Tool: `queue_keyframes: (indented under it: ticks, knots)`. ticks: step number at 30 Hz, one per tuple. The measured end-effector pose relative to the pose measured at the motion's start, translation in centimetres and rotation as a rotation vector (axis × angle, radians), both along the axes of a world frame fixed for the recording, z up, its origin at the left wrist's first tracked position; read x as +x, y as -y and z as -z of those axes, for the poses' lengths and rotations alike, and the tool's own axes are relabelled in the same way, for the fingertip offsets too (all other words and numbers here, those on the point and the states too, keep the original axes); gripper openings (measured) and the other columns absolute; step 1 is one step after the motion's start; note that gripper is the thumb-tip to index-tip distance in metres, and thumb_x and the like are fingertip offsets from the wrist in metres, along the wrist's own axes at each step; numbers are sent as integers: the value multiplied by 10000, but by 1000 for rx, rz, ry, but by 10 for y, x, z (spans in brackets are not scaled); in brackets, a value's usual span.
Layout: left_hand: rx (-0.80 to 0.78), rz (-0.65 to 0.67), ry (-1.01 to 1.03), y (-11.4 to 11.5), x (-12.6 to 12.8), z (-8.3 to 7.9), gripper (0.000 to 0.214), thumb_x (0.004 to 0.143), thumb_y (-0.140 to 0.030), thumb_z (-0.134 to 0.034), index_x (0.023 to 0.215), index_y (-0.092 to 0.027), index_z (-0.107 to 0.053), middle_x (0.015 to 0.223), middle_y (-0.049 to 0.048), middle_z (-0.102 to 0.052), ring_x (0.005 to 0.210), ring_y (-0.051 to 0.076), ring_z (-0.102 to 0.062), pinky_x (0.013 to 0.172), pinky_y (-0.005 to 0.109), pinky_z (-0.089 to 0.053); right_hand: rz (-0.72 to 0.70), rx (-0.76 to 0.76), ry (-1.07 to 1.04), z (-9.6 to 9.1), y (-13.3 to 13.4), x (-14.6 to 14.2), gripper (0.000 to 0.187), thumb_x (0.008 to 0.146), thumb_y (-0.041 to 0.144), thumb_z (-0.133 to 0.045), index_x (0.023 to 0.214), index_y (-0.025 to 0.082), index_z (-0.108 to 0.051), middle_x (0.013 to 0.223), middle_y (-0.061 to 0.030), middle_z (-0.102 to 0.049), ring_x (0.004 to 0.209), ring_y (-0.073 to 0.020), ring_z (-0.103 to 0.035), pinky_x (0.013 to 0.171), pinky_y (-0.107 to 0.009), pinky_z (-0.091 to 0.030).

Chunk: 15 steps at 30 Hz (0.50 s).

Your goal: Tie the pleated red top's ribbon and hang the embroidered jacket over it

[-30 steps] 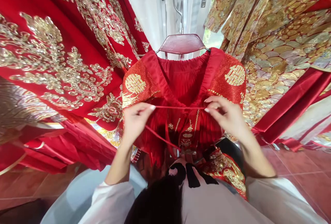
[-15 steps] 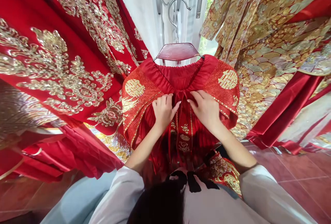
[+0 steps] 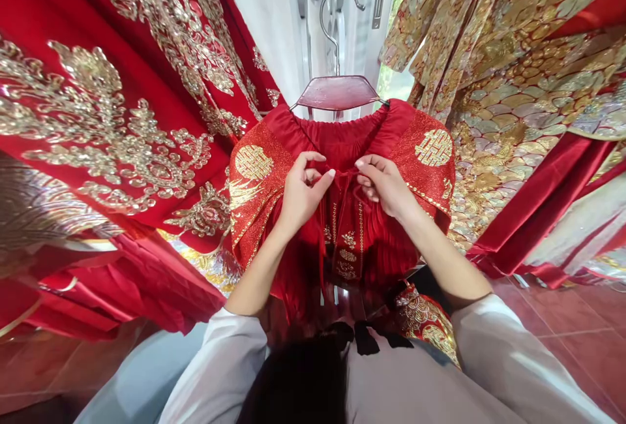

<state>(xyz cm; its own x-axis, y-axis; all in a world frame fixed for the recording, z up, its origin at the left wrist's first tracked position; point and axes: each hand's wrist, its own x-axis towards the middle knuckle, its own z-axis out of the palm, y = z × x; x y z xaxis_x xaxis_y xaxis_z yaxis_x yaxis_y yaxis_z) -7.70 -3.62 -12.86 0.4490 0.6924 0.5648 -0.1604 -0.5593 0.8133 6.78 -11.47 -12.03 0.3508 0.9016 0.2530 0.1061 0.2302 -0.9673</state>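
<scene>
A red pleated garment with gold embroidered panels hangs from a reddish hanger straight ahead. My left hand and my right hand meet at its waistband, a little below the gathered top edge. Both pinch the thin red ties at the centre front, fingers curled around them. The ties' loose ends drop down the pleats between my forearms.
A large red robe with gold embroidery hangs close on the left. A gold scale-patterned robe hangs close on the right. A white window frame stands behind the hanger. Red floor tiles lie at lower right.
One second ago my hands held the red tie stretched wide between them. They have since come together at the waistband's centre and lifted slightly, now pinching the ties there.
</scene>
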Motion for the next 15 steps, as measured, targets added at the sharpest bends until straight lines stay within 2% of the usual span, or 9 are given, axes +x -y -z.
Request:
queue_keyframes:
  ticks: [4,6,8,10,12,13,15]
  knots:
    - [100,-31,-2,-14,-15,-27,147,738,-175,-662,770,-189,-519,486,-92,-354,417,57,-282,443,179,-226,158,151,162,-19,8,13,166,788,175,-606,786,192,-441,446,119,-302,376,-20,-220,408,-159,-158]
    - [143,-79,49,-21,-22,-38,155,739,-189,-664,751,-189,-510,509,-83,-366,432,57,-286,451,176,-225,165,154,221,-30,15,26,160,795,155,-608,776,190,-453,428,125,-283,365,-11,-197,401,-151,-135]
    - [188,-52,36,-24,-29,-45,128,751,-209,-650,752,-189,-523,518,-77,-362,440,59,-282,459,178,-223,125,125,250,-38,21,40,119,815,168,-610,793,179,-494,424,120,-317,351,-2,-214,383,-144,-131]
    - [231,49,-98,-23,-36,-50,70,764,-214,-624,756,-186,-560,509,-71,-351,444,66,-282,464,186,-226,23,46,251,-43,22,52,71,823,183,-617,813,157,-552,433,97,-405,341,1,-262,358,-141,-147]
    - [301,95,-299,-20,-41,-51,40,774,-188,-580,763,-176,-617,515,-54,-386,455,75,-307,477,200,-249,-149,-74,271,-43,19,61,54,799,177,-637,791,132,-608,445,64,-488,332,-3,-310,336,-143,-178]
    - [358,61,-387,-19,-43,-50,87,773,-167,-558,768,-171,-645,535,-41,-426,470,80,-334,494,210,-276,-250,-134,307,-43,17,63,47,777,166,-648,761,126,-630,446,53,-513,330,-7,-334,330,-143,-199]
    - [488,-122,-489,-17,-42,-47,152,773,-141,-530,784,-159,-681,623,-4,-514,532,99,-412,561,237,-348,-437,-244,409,-44,13,62,32,735,157,-662,729,126,-670,445,50,-536,332,-18,-383,332,-141,-240]
